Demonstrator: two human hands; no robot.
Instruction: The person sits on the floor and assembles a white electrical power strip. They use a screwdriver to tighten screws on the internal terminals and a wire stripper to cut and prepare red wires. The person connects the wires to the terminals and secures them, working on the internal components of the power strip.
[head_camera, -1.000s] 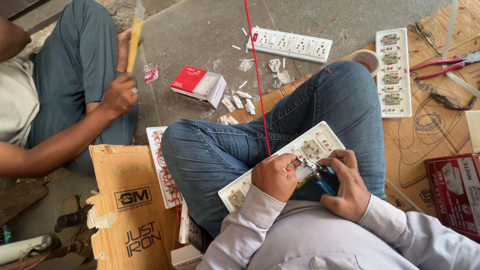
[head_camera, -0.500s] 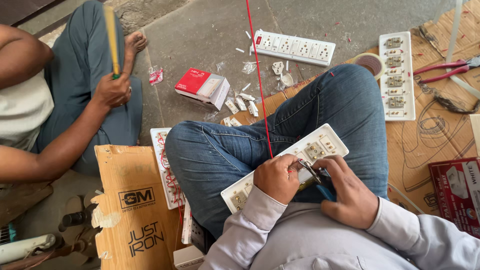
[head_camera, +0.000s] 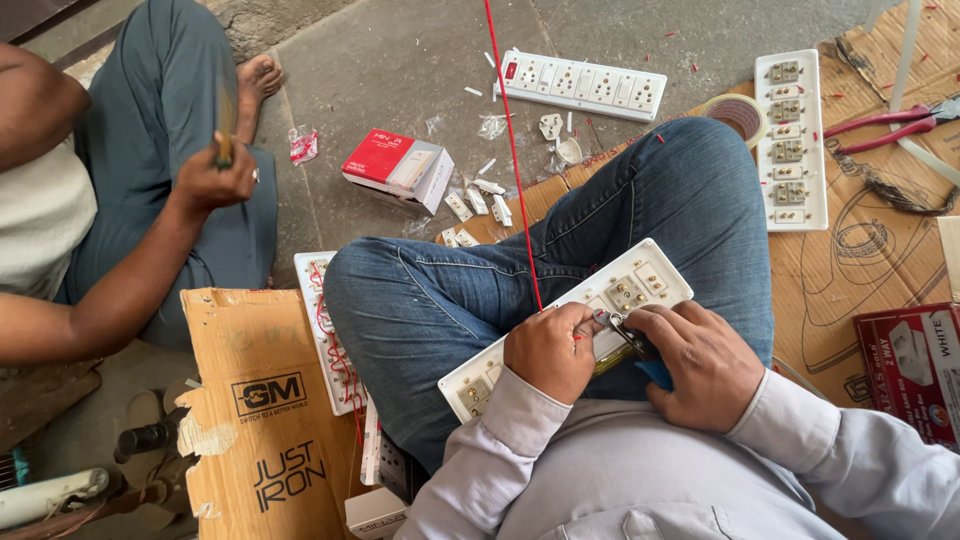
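On the far left, another person sits on the floor. That person's hand (head_camera: 215, 175) is closed around a thin yellow stick (head_camera: 224, 125), and it sits lower now than it did a moment ago, when the stick was held up high. Next to them lies a torn cardboard sheet (head_camera: 255, 400), with a red and white box (head_camera: 397, 168) on the grey floor (head_camera: 400, 60) behind it.

In the middle, a long white switch board (head_camera: 565, 325) rests across the person's blue-jeaned lap, just as it did a moment ago. The left hand (head_camera: 550, 350) pinches a red wire (head_camera: 515, 160) and presses down on the board. The wire runs straight up out of view. The right hand (head_camera: 705, 365) is wrapped around a small tool with a blue handle (head_camera: 655, 372), its tip touching the board. Both hands have hardly moved, so the work on this one spot looks like it is going on.

On the right lie another white board (head_camera: 795, 140), a roll of tape (head_camera: 735, 115) and red pliers (head_camera: 890, 120).
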